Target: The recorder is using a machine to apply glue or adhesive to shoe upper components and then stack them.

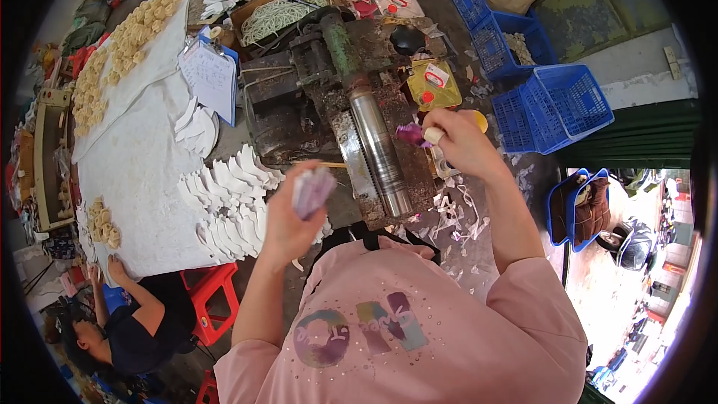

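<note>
My left hand (288, 228) is closed around a whitish piece stained pale purple (313, 193); motion blurs it, and its exact kind is unclear. In my right hand (467, 146) is what looks like a short brush (411, 133), with a purple-soaked end pointing left and a pale stub of handle between the fingers. Between the hands lies a machine with a shiny steel cylinder (380, 157), which neither hand touches. Curved white pieces (232, 206) lie in overlapping rows on the table's edge, just left of my left hand.
A white-covered table (134, 179) on the left carries heaps of beige pieces (142, 26) and a clipboard (213, 78). Behind the machine is a box of pale strings (280, 19). Yellow jugs (434, 86) and blue crates (553, 108) stand right. A co-worker (142, 322) sits lower left, near a red stool (213, 299).
</note>
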A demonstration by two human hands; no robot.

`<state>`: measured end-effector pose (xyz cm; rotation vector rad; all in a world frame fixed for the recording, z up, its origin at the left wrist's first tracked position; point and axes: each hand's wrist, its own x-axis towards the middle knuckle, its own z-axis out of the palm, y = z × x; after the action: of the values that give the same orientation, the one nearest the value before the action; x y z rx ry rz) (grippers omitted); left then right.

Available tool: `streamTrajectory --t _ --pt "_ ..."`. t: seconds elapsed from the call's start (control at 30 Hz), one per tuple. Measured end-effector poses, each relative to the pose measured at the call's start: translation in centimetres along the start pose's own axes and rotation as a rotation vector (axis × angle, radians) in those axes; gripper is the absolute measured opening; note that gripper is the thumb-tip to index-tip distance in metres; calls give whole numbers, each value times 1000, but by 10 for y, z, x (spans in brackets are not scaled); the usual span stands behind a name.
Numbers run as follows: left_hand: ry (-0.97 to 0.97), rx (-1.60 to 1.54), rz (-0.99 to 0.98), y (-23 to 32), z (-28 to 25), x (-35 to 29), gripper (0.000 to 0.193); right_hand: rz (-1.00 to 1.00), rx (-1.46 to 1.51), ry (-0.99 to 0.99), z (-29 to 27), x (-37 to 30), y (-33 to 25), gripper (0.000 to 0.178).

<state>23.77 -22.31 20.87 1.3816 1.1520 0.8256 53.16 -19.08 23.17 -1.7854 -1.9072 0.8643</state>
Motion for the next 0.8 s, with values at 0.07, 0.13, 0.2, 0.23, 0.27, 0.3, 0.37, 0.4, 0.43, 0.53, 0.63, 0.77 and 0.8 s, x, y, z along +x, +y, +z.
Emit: streamTrajectory --t 0.07,0.13,0.2,0.23,0.27,0.3,0.37,0.4,0.43,0.53,0.63,0.77,0.8 --pt "-218 402 174 13 8 6 64 18 -103 -108 9 0 6 6" --pt "-300 419 114 15 20 8 65 -52 -103 -79 25 -2 -2 6" --pt "-380 413 26 14 26 8 65 -203 -100 -16 36 -1 -10 11" --pt "-364 415 12 13 27 8 65 -216 -92 -31 39 2 -8 11" --pt "-322 393 22 13 27 8 65 -254 -45 175 42 5 -3 15" --pt "-279 373 33 11 26 8 65 -288 7 381 44 8 2 18" --pt "-215 305 63 10 23 5 59 -20 267 350 39 7 3 22" --pt "-177 254 43 7 19 2 57 7 307 342 38 6 8 22" --pt "-142 198 28 1 13 1 55 39 341 335 38 6 14 22" --pt "-67 129 12 -11 -16 -5 51 132 411 377 41 2 19 27" --pt "40 5 -167 -29 -50 -18 53 130 491 413 50 5 9 27" --pt "274 157 -172 -64 -116 -22 52 126 491 451 50 5 1 34" --pt "388 425 -92 -68 -137 -18 52 127 490 452 50 4 0 34"
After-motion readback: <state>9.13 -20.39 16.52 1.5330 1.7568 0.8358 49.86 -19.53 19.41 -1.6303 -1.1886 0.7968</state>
